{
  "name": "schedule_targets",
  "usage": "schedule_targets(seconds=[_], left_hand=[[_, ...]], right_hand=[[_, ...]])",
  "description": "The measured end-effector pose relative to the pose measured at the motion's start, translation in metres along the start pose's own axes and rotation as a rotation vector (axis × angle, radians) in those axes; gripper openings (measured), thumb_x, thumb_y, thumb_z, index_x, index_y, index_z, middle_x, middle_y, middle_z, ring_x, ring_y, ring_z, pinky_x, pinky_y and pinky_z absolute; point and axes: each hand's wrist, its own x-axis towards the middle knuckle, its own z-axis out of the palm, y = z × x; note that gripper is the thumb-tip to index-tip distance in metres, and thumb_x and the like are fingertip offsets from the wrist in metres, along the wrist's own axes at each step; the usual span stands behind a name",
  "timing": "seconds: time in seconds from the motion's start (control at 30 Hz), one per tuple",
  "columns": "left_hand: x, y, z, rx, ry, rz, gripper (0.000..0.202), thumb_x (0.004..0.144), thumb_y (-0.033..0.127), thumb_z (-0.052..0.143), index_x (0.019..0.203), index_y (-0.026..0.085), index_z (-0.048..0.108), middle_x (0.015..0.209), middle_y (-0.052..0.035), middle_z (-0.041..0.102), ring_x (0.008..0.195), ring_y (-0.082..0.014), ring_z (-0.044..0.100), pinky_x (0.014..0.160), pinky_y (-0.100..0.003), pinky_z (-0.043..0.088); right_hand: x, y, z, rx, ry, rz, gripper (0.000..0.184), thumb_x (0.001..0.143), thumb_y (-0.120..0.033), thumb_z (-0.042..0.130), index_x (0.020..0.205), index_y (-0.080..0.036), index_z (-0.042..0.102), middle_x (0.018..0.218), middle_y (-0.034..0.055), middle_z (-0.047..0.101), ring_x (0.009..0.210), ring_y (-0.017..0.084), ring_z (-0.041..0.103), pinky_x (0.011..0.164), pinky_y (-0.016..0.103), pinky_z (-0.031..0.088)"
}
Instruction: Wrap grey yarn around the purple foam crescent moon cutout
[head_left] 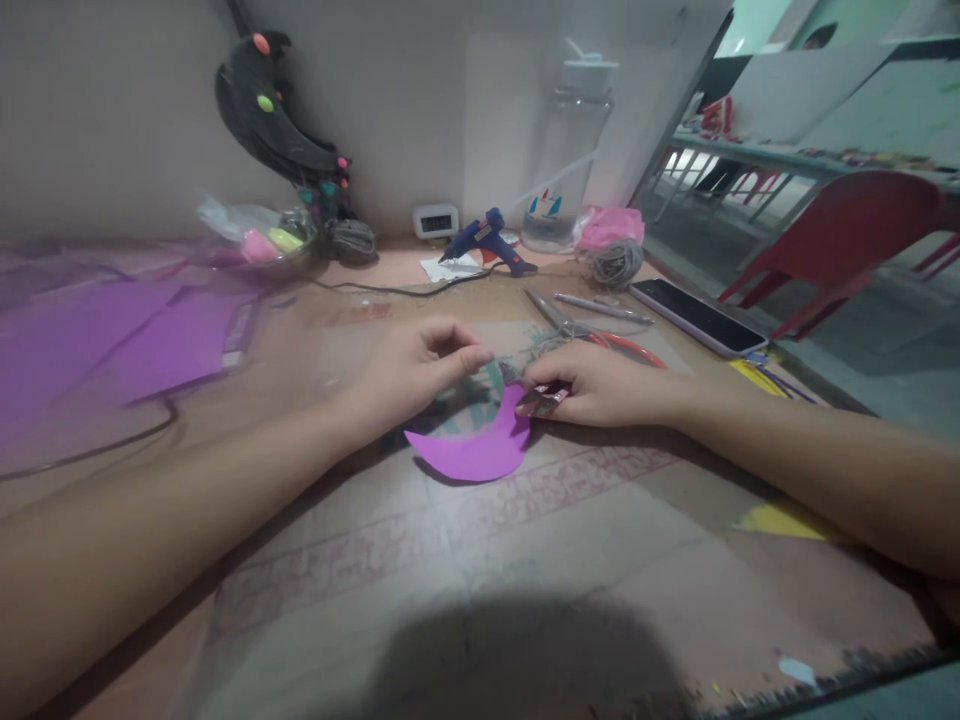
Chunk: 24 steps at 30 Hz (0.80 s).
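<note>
A purple crescent-shaped paper cutout (pixel 480 450) lies on the table in front of me, with a teal patterned piece (pixel 472 400) on its inner curve. My left hand (pixel 412 375) rests on the teal piece and pinches its upper edge between thumb and forefinger. To the right, the closed fingers of my right hand (pixel 592 385) grip a small dark shiny object (pixel 541 400) at the crescent's right tip; I cannot make out what it is.
Scissors with red handles (pixel 600 335), a pen (pixel 600 308) and a phone (pixel 694 315) lie behind my right hand. Farther back are a blue glue gun (pixel 487 240), a twine ball (pixel 615 262), a water jug (pixel 566 150) and a black felt figure (pixel 277 125). Purple sheets (pixel 112 345) lie left.
</note>
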Motion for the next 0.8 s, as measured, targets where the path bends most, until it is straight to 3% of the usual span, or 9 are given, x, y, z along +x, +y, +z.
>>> schedule_targets(seconds=[0.17, 0.3, 0.4, 0.47, 0.53, 0.7, 0.8], left_hand=[[0.003, 0.0, -0.004, -0.074, 0.125, 0.06, 0.025, 0.092, 0.041, 0.053, 0.084, 0.019, 0.061, 0.072, -0.0001, 0.063, 0.068, -0.0134, 0.059, 0.066, -0.024, 0.046], [0.003, 0.001, -0.006, -0.019, 0.144, 0.036, 0.036, 0.094, 0.046, 0.049, 0.072, 0.019, 0.056, 0.067, 0.0, 0.059, 0.066, -0.0138, 0.056, 0.064, -0.025, 0.045], [0.005, -0.004, -0.003, -0.015, 0.083, 0.007, 0.035, 0.092, 0.048, 0.051, 0.073, 0.018, 0.057, 0.067, 0.0003, 0.058, 0.063, -0.0133, 0.055, 0.062, -0.025, 0.044], [0.006, -0.009, -0.001, -0.094, 0.038, 0.053, 0.022, 0.087, 0.04, 0.061, 0.094, 0.018, 0.061, 0.078, -0.0002, 0.062, 0.068, -0.0131, 0.057, 0.064, -0.024, 0.046], [0.007, -0.012, 0.001, -0.126, -0.006, 0.078, 0.028, 0.087, 0.036, 0.061, 0.109, 0.018, 0.06, 0.086, -0.002, 0.065, 0.073, -0.0133, 0.06, 0.065, -0.024, 0.047], [0.003, -0.007, 0.0, -0.081, -0.099, 0.03, 0.037, 0.089, 0.051, 0.055, 0.098, 0.017, 0.067, 0.084, -0.004, 0.071, 0.077, -0.0159, 0.065, 0.068, -0.024, 0.048], [0.001, -0.003, -0.001, -0.016, -0.119, 0.049, 0.038, 0.087, 0.052, 0.058, 0.097, 0.018, 0.069, 0.09, -0.0042, 0.073, 0.079, -0.0168, 0.065, 0.068, -0.025, 0.049]], right_hand=[[0.0, 0.0, 0.0, -0.017, -0.002, -0.003, 0.021, 0.088, -0.026, 0.06, 0.07, -0.016, 0.055, 0.062, -0.0045, 0.047, 0.06, 0.009, 0.046, 0.059, 0.021, 0.03], [0.0, -0.001, 0.0, -0.017, -0.008, 0.0, 0.02, 0.087, -0.025, 0.061, 0.07, -0.016, 0.054, 0.063, -0.0045, 0.047, 0.06, 0.009, 0.046, 0.059, 0.021, 0.031], [0.0, -0.002, 0.0, -0.025, -0.005, -0.001, 0.021, 0.087, -0.026, 0.061, 0.07, -0.016, 0.055, 0.063, -0.0041, 0.048, 0.061, 0.01, 0.047, 0.059, 0.021, 0.031], [0.0, -0.001, 0.0, -0.03, 0.0, 0.002, 0.02, 0.087, -0.027, 0.061, 0.071, -0.016, 0.056, 0.063, -0.0041, 0.049, 0.061, 0.01, 0.047, 0.059, 0.022, 0.031], [0.0, 0.0, 0.001, -0.026, 0.003, 0.005, 0.021, 0.087, -0.027, 0.061, 0.07, -0.016, 0.056, 0.063, -0.0042, 0.049, 0.061, 0.01, 0.047, 0.059, 0.022, 0.031], [0.0, 0.001, 0.002, -0.017, -0.002, 0.005, 0.021, 0.088, -0.028, 0.06, 0.071, -0.016, 0.058, 0.062, -0.0038, 0.051, 0.06, 0.01, 0.047, 0.059, 0.022, 0.031], [0.0, 0.0, 0.002, -0.04, 0.0, 0.008, 0.019, 0.088, -0.028, 0.059, 0.074, -0.016, 0.06, 0.064, -0.0024, 0.054, 0.061, 0.01, 0.049, 0.059, 0.022, 0.032]])
